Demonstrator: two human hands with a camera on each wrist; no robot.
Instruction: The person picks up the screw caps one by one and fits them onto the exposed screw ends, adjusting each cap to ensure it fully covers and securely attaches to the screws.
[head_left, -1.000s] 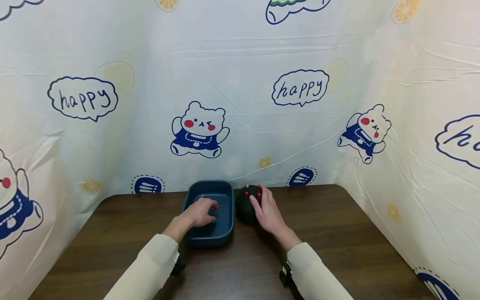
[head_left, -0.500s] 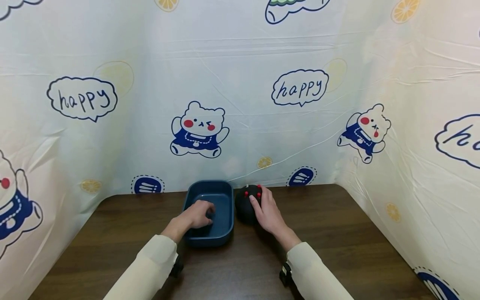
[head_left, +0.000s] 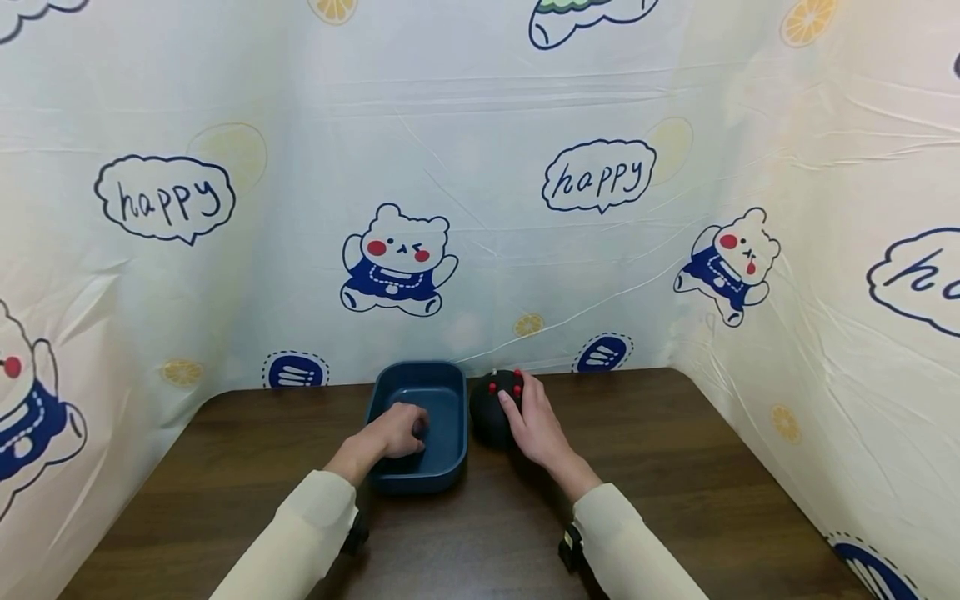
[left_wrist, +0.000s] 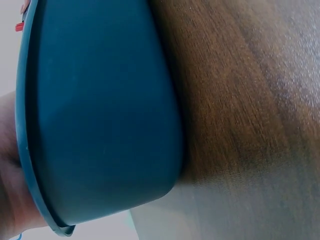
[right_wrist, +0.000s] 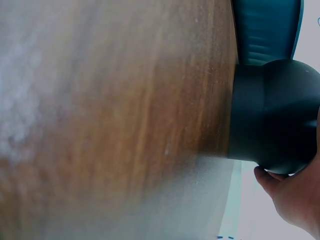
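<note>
A blue rectangular bin (head_left: pixel 448 446) stands on the table, and my left hand (head_left: pixel 392 429) reaches down inside it. The left fingers are bent towards the thumb; a small dark patch shows between them, and whether it is a held thing cannot be told. In the left wrist view the bin's wall (left_wrist: pixel 107 110) hides most of that hand. Just right of the bin is a black rounded object with red-headed pins on top (head_left: pixel 491 421). My right hand (head_left: pixel 538 429) grips its right side, fingers curved round it. The right wrist view shows its ball-like top on a cylindrical base (right_wrist: pixel 247 112).
The brown wooden table (head_left: pixel 637 467) spreads out on both sides of the bin. Behind it hangs a pale printed curtain (head_left: pixel 487 275), which also closes in the left and right sides. The bin and the black object stand close together near the table's far edge.
Inside the bin, my left hand's fingers have drawn in towards the thumb from a more spread pose. My right hand and the black object have stayed put.
</note>
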